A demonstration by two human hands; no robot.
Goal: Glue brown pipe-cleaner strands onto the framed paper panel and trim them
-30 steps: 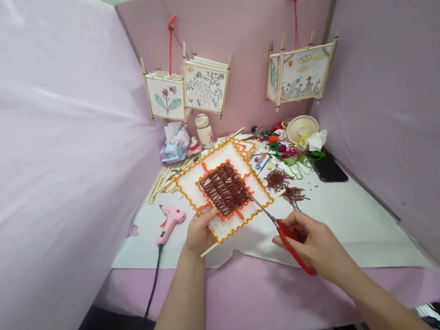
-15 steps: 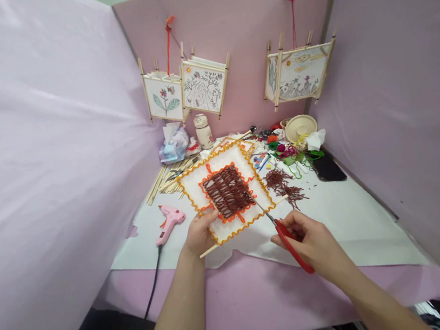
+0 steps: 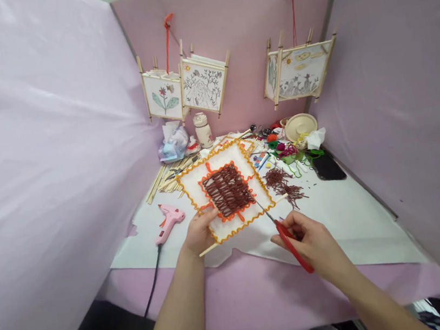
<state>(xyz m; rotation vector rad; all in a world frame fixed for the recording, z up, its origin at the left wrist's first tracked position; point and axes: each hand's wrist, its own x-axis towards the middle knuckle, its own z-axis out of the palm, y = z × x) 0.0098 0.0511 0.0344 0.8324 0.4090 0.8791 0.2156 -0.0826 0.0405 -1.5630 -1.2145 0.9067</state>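
Observation:
My left hand (image 3: 199, 232) grips the near left corner of a white square panel (image 3: 200, 190) on wooden sticks, edged with yellow trim. An orange border and dark brown yarn (image 3: 226, 189) fill its middle. It is held tilted above the table. My right hand (image 3: 315, 242) is closed on red-handled scissors (image 3: 287, 237). Their blades point up-left and reach the brown yarn's lower right corner.
A pink glue gun (image 3: 169, 219) lies left on the white paper cover (image 3: 346, 218). Brown yarn scraps (image 3: 284, 184), wooden sticks (image 3: 164, 177), a jar (image 3: 202, 129), a bowl (image 3: 300, 126), a black phone (image 3: 328, 168) and coloured yarn crowd the back. Paper lanterns (image 3: 203, 85) hang on the pink wall.
The scissors and my right hand have shifted slightly toward me and left. The panel has barely moved.

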